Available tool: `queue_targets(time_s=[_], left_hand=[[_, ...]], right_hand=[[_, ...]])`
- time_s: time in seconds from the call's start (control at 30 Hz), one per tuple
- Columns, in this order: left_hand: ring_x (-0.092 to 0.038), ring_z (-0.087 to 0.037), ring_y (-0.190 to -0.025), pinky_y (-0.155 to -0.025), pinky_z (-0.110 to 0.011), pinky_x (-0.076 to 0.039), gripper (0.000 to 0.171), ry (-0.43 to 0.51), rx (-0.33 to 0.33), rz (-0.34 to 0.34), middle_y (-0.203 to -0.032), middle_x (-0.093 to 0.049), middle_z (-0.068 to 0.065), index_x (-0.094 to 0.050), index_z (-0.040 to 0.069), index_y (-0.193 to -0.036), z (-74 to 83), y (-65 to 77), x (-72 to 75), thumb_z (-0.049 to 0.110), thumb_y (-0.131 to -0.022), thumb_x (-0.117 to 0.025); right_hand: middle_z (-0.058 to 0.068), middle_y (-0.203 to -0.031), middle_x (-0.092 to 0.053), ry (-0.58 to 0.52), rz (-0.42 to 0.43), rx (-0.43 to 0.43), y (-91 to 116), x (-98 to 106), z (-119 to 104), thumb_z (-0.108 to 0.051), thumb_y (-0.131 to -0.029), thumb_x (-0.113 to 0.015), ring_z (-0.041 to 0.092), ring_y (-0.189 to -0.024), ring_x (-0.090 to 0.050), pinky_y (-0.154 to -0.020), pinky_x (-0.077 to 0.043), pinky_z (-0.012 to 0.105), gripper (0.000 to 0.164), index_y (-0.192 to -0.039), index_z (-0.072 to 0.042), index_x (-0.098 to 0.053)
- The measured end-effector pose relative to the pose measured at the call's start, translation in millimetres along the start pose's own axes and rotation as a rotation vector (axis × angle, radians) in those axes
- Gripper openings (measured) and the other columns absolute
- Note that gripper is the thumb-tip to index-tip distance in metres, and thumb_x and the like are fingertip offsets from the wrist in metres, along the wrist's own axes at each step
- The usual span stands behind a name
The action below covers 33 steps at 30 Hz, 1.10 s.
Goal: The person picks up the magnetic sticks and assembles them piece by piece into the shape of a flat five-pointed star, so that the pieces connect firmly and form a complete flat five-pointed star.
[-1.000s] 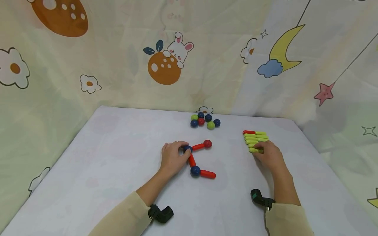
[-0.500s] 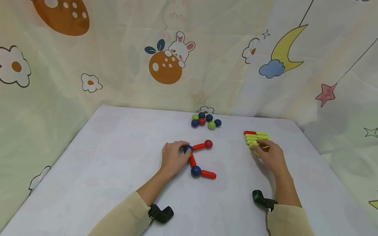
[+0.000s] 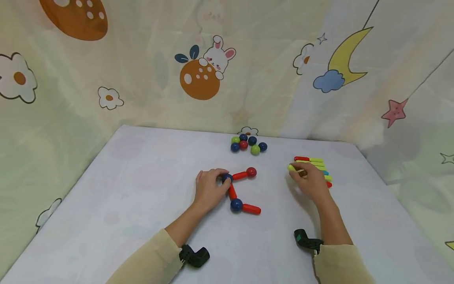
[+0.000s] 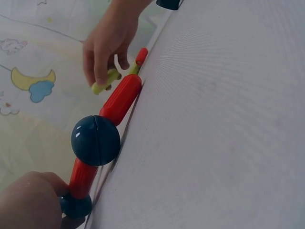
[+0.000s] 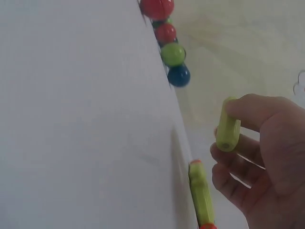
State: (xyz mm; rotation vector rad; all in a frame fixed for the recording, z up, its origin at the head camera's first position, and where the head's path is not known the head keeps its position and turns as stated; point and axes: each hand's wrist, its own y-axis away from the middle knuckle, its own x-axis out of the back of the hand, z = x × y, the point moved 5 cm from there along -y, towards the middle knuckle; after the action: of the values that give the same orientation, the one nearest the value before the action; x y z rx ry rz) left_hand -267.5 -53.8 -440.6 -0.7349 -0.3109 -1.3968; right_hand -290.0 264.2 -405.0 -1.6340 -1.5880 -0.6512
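My left hand pinches a dark blue ball on the table. From that ball one red rod runs to a red ball, and another red rod leads to a second blue ball. A further red rod sticks out from the second ball, its far end free. In the right wrist view, my right hand holds a yellow-green rod between thumb and fingers, above the table. Behind that hand lie several loose rods, mostly yellow-green, some red and one blue end showing.
Several loose balls, among them a red ball, a green ball and a blue ball, sit near the back edge of the white table. A patterned cloth hangs behind it.
My right hand has lifted a yellow-green rod from the row of rods and moved left with it, uncovering more rods. The left hand keeps its place on the blue ball.
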Motion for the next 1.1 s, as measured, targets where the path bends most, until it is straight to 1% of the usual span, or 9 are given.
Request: queue_targets(time_s=[0.07, 0.13, 0.23, 0.33, 0.5, 0.8, 1.1], left_hand=[[-0.067, -0.025, -0.113, -0.122, -0.066, -0.023, 0.026, -0.001, 0.000, 0.001, -0.112, -0.076, -0.004, -0.076, 0.013, -0.118, 0.1, -0.4, -0.8, 0.022, -0.094, -0.071], [-0.067, -0.024, -0.113, -0.122, -0.066, -0.023, 0.026, -0.004, 0.001, 0.001, -0.111, -0.076, -0.004, -0.076, 0.014, -0.118, -0.6, -0.6, -1.4, 0.022, -0.094, -0.071], [-0.066, -0.024, -0.113, -0.122, -0.065, -0.022, 0.026, -0.005, 0.009, -0.003, -0.112, -0.076, -0.004, -0.076, 0.014, -0.118, -1.7, -0.6, -1.9, 0.022, -0.094, -0.071], [-0.066, -0.024, -0.114, -0.122, -0.065, -0.022, 0.026, -0.005, 0.012, -0.006, -0.112, -0.076, -0.004, -0.076, 0.014, -0.118, -1.8, -0.5, -2.0, 0.023, -0.094, -0.071], [-0.066, -0.025, -0.114, -0.122, -0.065, -0.023, 0.026, -0.003, 0.004, -0.002, -0.112, -0.076, -0.004, -0.076, 0.013, -0.118, 0.4, -0.4, -0.7, 0.023, -0.094, -0.071], [-0.066, -0.025, -0.114, -0.122, -0.065, -0.022, 0.026, -0.005, 0.004, 0.001, -0.112, -0.076, -0.005, -0.076, 0.013, -0.118, 0.3, -0.4, -0.1, 0.022, -0.095, -0.071], [-0.066, -0.024, -0.114, -0.123, -0.064, -0.022, 0.026, -0.013, 0.012, -0.008, -0.112, -0.076, -0.004, -0.076, 0.014, -0.119, -1.8, -1.1, -2.4, 0.022, -0.095, -0.071]], right_hand=[[0.019, -0.129, -0.067, 0.006, -0.030, 0.000, -2, -7, -5, -0.023, -0.103, -0.062, 0.034, -0.109, -0.063, -0.088, -0.054, 0.038, 0.038, -0.137, -0.006, -0.064], [0.018, -0.128, -0.068, 0.011, -0.064, -0.003, -6, -14, -9, -0.023, -0.103, -0.061, 0.033, -0.109, -0.061, -0.088, -0.053, 0.038, 0.037, -0.138, -0.008, -0.064], [0.016, -0.127, -0.068, 0.008, -0.114, -0.014, -9, -26, -16, -0.023, -0.103, -0.062, 0.032, -0.111, -0.059, -0.092, -0.055, 0.043, 0.037, -0.138, -0.010, -0.064], [0.016, -0.131, -0.067, -0.004, -0.161, -0.016, -11, -36, -23, -0.023, -0.102, -0.063, 0.034, -0.116, -0.059, -0.098, -0.055, 0.049, 0.037, -0.138, -0.011, -0.064], [0.014, -0.131, -0.068, -0.016, -0.208, -0.002, -14, -50, -33, -0.022, -0.100, -0.067, 0.034, -0.118, -0.059, -0.101, -0.054, 0.050, 0.035, -0.134, -0.012, -0.067], [0.013, -0.125, -0.069, -0.016, -0.241, 0.020, -18, -63, -46, -0.018, -0.097, -0.070, 0.032, -0.114, -0.060, -0.100, -0.055, 0.048, 0.033, -0.130, -0.011, -0.070], [0.012, -0.123, -0.070, 0.010, -0.242, 0.015, -19, -68, -48, -0.016, -0.096, -0.072, 0.031, -0.112, -0.060, -0.099, -0.055, 0.047, 0.032, -0.128, -0.012, -0.070]])
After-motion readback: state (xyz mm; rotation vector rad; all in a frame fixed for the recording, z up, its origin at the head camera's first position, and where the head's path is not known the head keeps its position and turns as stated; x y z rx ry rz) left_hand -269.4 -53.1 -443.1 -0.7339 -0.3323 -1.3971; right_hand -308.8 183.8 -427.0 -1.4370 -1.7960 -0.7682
